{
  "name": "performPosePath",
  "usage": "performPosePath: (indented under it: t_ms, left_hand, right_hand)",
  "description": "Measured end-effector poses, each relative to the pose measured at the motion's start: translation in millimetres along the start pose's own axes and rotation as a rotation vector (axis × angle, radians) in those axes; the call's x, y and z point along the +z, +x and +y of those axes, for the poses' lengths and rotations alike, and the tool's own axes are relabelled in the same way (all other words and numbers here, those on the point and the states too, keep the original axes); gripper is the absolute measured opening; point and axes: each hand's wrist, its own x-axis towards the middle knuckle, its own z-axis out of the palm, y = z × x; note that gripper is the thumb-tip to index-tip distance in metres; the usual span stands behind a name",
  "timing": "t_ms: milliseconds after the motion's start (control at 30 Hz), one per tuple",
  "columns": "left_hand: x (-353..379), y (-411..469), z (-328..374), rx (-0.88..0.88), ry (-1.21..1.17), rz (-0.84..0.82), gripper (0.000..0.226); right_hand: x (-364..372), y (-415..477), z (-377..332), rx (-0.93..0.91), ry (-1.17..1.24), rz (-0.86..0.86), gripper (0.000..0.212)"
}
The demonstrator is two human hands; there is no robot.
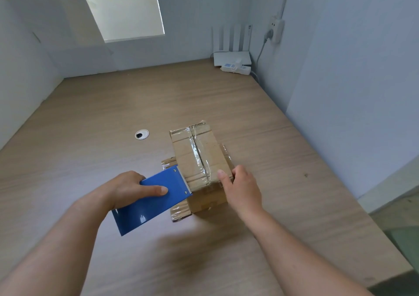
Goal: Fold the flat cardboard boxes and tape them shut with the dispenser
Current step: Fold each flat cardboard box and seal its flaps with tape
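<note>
A small brown cardboard box [183, 159] stands folded on the wooden table [113, 105], with clear tape running along its top seam and down the near face. It sits on a flat piece of cardboard [180, 213] that sticks out on the left and near sides. My left hand [129, 188] grips the blue tape dispenser [154, 199], whose toothed blade touches the box's near left corner. My right hand [241, 188] holds the box's near right corner, thumb on top beside the tape.
A round cable hole [142, 134] lies in the table left of the box. A white router [231, 56] and power strip [237, 68] sit in the far right corner. A large cardboard sheet [56, 23] leans on the far left wall. The table edge runs along the right.
</note>
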Motion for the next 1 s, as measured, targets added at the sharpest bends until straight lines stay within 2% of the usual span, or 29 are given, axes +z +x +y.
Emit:
performPosePath:
  t_ms: [67,167,233,333,533,600,667,800,1000]
  left_hand:
    - [-5,-5,0,0.000,0.010,-0.004,0.076]
    - [-20,-18,-6,0.027,-0.024,-0.044,0.101]
    - [-29,-29,-11,0.042,-0.045,-0.071,0.107]
    - [-34,-42,-17,0.038,-0.017,-0.084,0.089]
    - [-20,-32,-16,-0.090,0.033,-0.014,0.058]
    - [-16,-29,-17,-0.123,0.022,-0.059,0.063]
    - [-20,-32,-22,-0.126,-0.049,-0.128,0.077]
    - [-30,-41,-36,-0.036,-0.285,-0.235,0.099]
    - [-37,-48,-39,0.096,-0.430,-0.282,0.080]
  right_hand:
    - [2,3,2,0.012,0.074,0.007,0.032]
    - [2,7,4,0.027,0.158,0.001,0.030]
    - [3,8,2,0.030,0.159,-0.009,0.029]
    - [5,10,-2,0.026,0.161,-0.008,0.027]
    - [4,12,-4,0.035,0.173,-0.017,0.028]
    - [3,10,-5,0.041,0.173,-0.019,0.029]
    - [2,10,-5,0.049,0.168,-0.021,0.029]
    - [3,11,-6,0.058,0.167,-0.020,0.028]
    - [3,10,-7,0.059,0.170,-0.023,0.026]
